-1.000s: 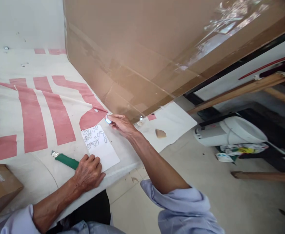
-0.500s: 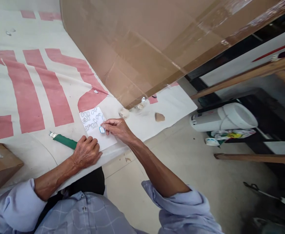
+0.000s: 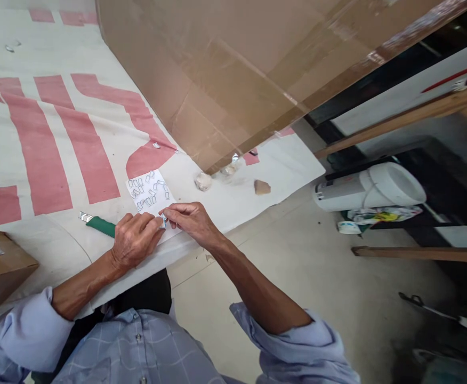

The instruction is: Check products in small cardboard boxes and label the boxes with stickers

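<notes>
A small white piece with a blue edge [image 3: 163,220], perhaps a sticker, is between my two hands above the front of the white sheet. My right hand [image 3: 191,220] pinches it between thumb and forefinger. My left hand [image 3: 134,240] is closed, its fingertips meeting the piece from the left. Under them lies the white paper sheet [image 3: 162,188], with several small dark-outlined rectangles on it. A green utility knife [image 3: 101,225] rests beside my left hand, its blade end pointing left; the hand hides the rest of its handle.
A large cardboard box [image 3: 217,80] stands across the back of the table, covered by a white and red cloth [image 3: 93,160]. A smaller box [image 3: 5,261] sits at left. Crumpled tape [image 3: 203,181] and a brown scrap [image 3: 262,186] lie at right. Beyond the edge is a white bucket [image 3: 369,186].
My left hand has lifted and moved its fingertips to the blue-edged piece. My right hand has drawn the piece slightly toward me, off its earlier place over the sheet.
</notes>
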Motion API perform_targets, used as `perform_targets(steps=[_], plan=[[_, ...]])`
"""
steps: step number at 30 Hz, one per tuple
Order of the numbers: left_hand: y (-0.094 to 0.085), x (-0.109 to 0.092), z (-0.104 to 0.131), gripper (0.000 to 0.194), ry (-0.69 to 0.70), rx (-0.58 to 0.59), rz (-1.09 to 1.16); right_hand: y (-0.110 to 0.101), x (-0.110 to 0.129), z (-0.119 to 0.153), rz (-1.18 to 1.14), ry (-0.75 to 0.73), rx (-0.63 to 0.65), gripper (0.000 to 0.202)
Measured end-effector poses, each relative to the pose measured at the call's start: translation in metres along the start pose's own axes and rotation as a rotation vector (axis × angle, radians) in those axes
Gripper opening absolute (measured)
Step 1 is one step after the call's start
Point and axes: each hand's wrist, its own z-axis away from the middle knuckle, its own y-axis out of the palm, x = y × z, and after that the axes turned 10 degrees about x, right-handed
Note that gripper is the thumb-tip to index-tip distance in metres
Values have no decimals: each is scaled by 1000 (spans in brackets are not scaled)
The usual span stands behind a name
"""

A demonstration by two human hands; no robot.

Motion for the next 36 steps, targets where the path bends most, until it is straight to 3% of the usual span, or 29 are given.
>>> perform_targets(steps=[5, 18, 28, 36], plan=[[-1, 2, 1, 19, 90, 14, -79, 1, -8, 1, -3, 4, 8, 31], [3, 11, -2, 19, 47, 60, -209, -10, -17, -15, 23, -39, -4, 30], [5, 16, -7, 20, 56, 73, -290, -11, -25, -42, 219, -192, -64, 19], [5, 14, -3, 18, 39, 127, -300, -26, -25, -56, 593, -116, -123, 14]])
